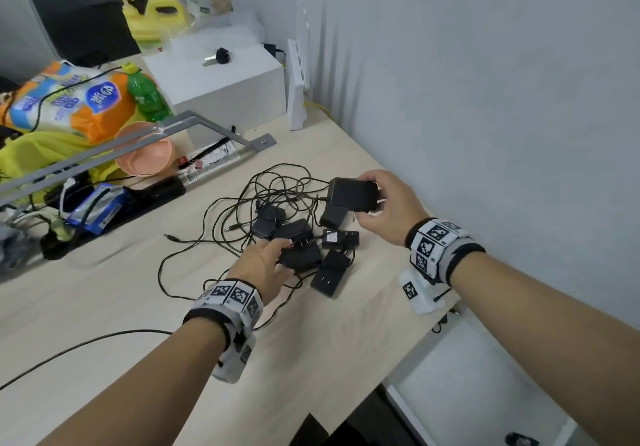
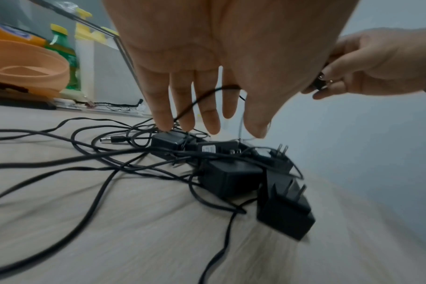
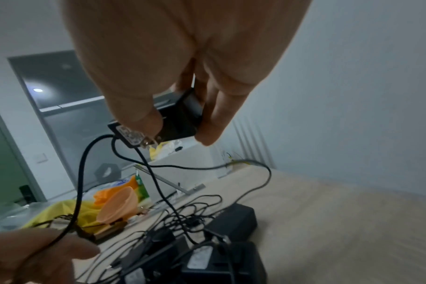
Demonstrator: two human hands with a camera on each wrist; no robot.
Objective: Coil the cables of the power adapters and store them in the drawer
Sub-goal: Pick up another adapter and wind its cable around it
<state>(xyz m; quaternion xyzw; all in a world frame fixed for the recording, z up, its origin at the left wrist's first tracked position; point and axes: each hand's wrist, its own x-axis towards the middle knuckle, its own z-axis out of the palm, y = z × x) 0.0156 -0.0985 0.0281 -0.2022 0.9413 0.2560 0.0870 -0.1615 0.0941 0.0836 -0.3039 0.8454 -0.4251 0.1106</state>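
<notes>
My right hand (image 1: 377,200) (image 3: 175,124) grips a black power adapter (image 1: 351,193) (image 3: 180,119) lifted above the table, its cable hanging down to the left. Several more black adapters (image 1: 301,251) (image 2: 229,178) (image 3: 221,259) lie heaped on the light wooden table (image 1: 138,307), amid tangled black cables (image 1: 263,189) (image 2: 85,159). My left hand (image 1: 273,258) (image 2: 207,119) hovers over that heap with straight fingers; the held adapter's cable runs across them. The white drawer (image 1: 485,386) stands open at the lower right, under the table edge.
Behind the cables sit a grey metal bracket (image 1: 207,123), an orange bowl (image 1: 145,155), a black power strip (image 1: 152,193), a green bottle (image 1: 145,96) and a white box (image 1: 225,82). A white marker block (image 1: 419,293) stands at the table's right edge. The wall is close on the right.
</notes>
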